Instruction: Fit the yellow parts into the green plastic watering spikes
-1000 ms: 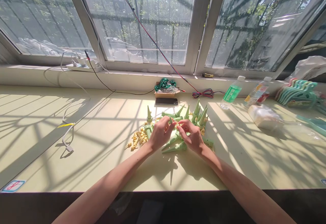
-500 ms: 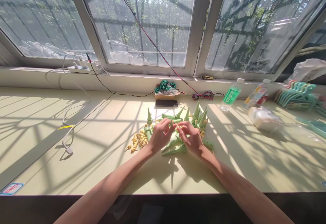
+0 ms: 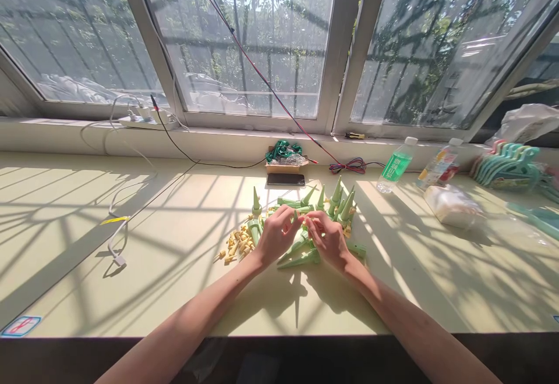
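Note:
My left hand point(image 3: 278, 234) is closed, with a bit of a light green pointed piece point(image 3: 295, 214) showing at its fingertips. My right hand point(image 3: 328, 237) meets it in a pinch, fingertips nearly touching; whatever it grips is too small and covered to make out. A thin spike shows in the hands' shadow on the table. Around and behind them lie several green cone-shaped pieces point(image 3: 336, 193), some upright and some on their sides. One cone point(image 3: 256, 202) stands to the left. A pile of small yellow pegs point(image 3: 239, 242) lies beside my left hand.
Behind the pieces are a black phone point(image 3: 285, 180) and a small cardboard box point(image 3: 286, 167) with green material. To the right stand two bottles, one green-labelled point(image 3: 395, 166), a plastic-wrapped pack point(image 3: 454, 205) and hangers point(image 3: 506, 166). A white cable point(image 3: 117, 244) lies left.
My hands stay together in almost the same place, the right fingertips shifted very slightly. The view has tilted a little; the piles look unchanged.

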A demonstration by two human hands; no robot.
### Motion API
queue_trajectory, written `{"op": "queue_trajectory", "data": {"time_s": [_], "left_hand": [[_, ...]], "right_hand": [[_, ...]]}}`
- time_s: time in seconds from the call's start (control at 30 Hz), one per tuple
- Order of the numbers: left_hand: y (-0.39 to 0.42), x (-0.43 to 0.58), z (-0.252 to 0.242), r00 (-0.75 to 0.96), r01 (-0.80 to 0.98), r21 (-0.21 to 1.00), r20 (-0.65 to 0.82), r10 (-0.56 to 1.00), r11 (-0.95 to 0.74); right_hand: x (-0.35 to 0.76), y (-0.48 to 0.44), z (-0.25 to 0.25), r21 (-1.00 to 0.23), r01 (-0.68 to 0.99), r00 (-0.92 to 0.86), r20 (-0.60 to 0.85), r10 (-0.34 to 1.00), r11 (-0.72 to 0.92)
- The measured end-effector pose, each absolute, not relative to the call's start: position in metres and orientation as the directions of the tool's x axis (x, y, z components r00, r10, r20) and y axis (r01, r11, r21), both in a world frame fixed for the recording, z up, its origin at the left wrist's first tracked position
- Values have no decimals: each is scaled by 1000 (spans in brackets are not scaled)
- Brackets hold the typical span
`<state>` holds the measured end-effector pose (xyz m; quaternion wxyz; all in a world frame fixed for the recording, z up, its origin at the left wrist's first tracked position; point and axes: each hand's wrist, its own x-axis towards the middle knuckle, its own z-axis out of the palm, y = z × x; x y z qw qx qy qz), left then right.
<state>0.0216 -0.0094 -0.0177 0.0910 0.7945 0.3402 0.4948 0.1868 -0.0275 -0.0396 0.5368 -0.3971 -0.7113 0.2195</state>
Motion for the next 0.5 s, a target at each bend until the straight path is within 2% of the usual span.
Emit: {"op": "queue_trajectory", "data": {"time_s": [0.13,0.5], "left_hand": [[-8,21,-18,273,443,496,719,640,-747],[-6,21,-21,240,458,502,725,645,-734]], "right_hand": [[186,-31,-33,-721,392,-98,585,805,571],[187,-30,-32,-672,404,-103,641,761,620]]}}
